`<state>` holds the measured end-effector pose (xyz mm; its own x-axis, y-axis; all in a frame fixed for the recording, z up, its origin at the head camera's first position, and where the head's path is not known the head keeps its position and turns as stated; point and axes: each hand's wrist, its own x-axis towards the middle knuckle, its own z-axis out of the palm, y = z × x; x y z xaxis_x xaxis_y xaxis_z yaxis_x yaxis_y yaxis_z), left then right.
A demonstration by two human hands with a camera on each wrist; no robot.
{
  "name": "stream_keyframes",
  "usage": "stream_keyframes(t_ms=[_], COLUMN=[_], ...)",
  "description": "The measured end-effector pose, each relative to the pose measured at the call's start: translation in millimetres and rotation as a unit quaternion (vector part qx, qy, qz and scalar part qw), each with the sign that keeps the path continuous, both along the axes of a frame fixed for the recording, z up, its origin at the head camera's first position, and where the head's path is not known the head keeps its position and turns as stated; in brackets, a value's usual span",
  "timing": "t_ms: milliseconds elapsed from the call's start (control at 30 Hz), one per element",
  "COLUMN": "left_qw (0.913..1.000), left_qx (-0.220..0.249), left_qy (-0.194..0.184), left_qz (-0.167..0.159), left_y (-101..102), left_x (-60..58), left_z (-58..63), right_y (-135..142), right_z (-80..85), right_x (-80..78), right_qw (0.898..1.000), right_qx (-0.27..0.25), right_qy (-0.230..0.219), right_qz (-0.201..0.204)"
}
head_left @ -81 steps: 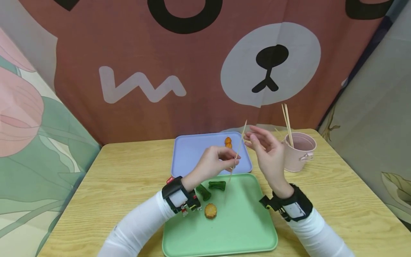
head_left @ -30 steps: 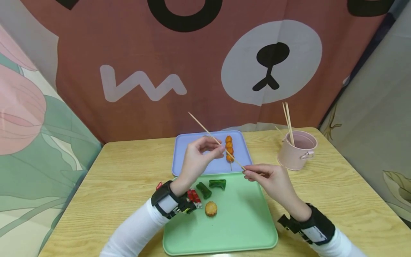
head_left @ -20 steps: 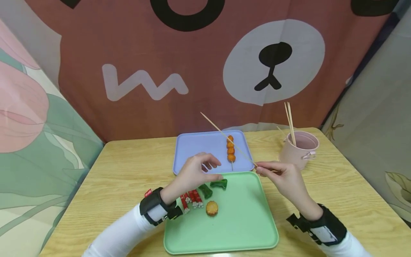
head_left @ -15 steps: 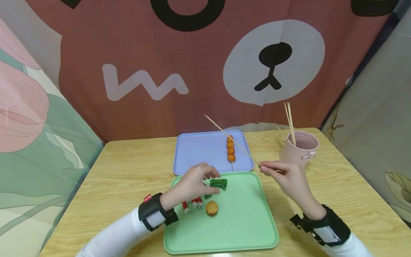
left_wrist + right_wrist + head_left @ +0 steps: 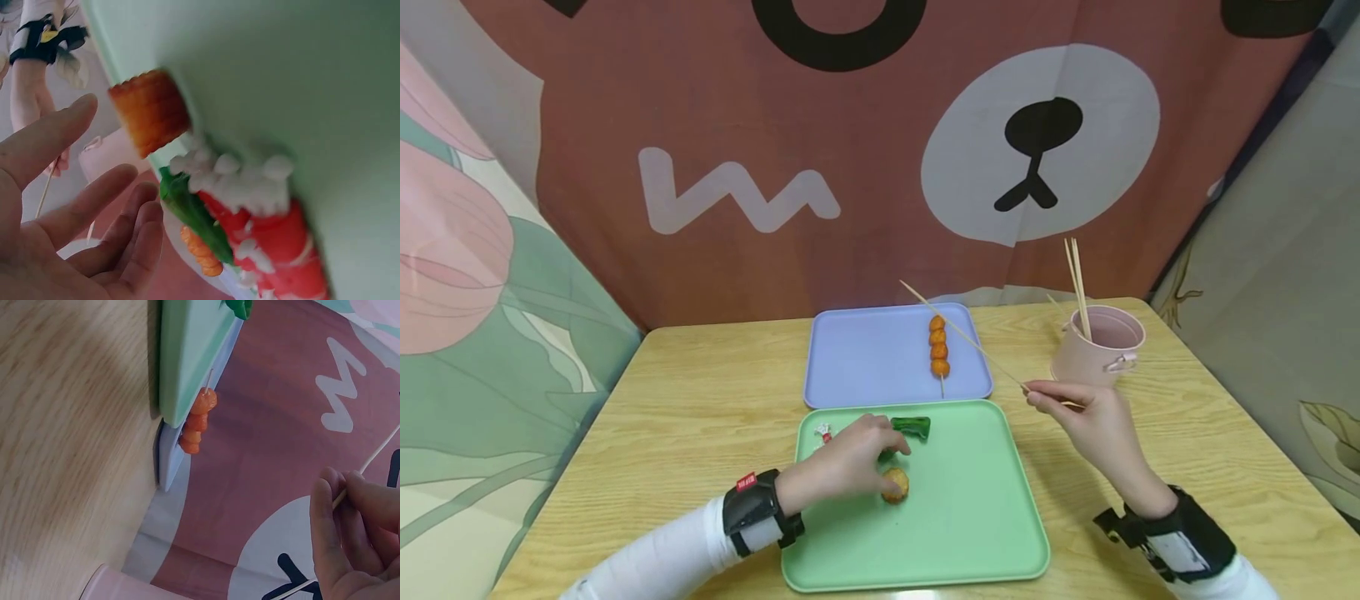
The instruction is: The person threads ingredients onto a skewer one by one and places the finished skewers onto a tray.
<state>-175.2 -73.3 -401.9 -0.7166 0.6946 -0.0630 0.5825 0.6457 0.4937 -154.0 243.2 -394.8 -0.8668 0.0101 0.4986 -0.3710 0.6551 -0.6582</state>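
My right hand point(image 5: 1093, 417) pinches the near end of a bamboo skewer point(image 5: 958, 330), which slants up and left over the blue tray. Nothing is threaded on the skewer's visible length. My left hand point(image 5: 853, 458) is low over the green tray point(image 5: 970, 525), with thumb and fingers spread around a short, ridged, yellow-brown corn-like piece point(image 5: 898, 474). In the left wrist view, that corn-like piece point(image 5: 153, 112) stands just beyond the fingertips, with a visible gap. Red pieces with white knobbly ends point(image 5: 269, 219) and a green piece point(image 5: 912, 427) lie near; the left hand partly hides them.
The blue tray point(image 5: 865, 354) behind the green one bears a skewer of orange balls point(image 5: 939, 350). To the right, a pink bucket point(image 5: 1086, 362) holds several upright skewers point(image 5: 1078, 287). A printed bear curtain point(image 5: 775, 275) hangs behind the wooden table point(image 5: 700, 400).
The left hand has let go of the skewer and moved down to the corn-like piece. The right hand now holds the skewer alone and has shifted right with it.
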Motion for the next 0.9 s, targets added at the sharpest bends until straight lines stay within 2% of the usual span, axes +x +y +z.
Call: stream_keyframes(t_ms=[500, 900], left_qw=[0.9995, 0.9996], left_qx=[-0.021, -0.02], left_qy=[0.001, -0.008], left_qz=[-0.024, -0.016], left_y=[1, 1], left_x=[7.3, 7.6], left_z=[-10.8, -11.4], right_y=[2, 2], right_z=[-1.7, 0.1], right_x=[0.5, -0.5], right_qw=[1.0, 1.0], right_qx=[-0.007, 0.013], right_qy=[-0.015, -0.007], right_qz=[0.001, -0.012])
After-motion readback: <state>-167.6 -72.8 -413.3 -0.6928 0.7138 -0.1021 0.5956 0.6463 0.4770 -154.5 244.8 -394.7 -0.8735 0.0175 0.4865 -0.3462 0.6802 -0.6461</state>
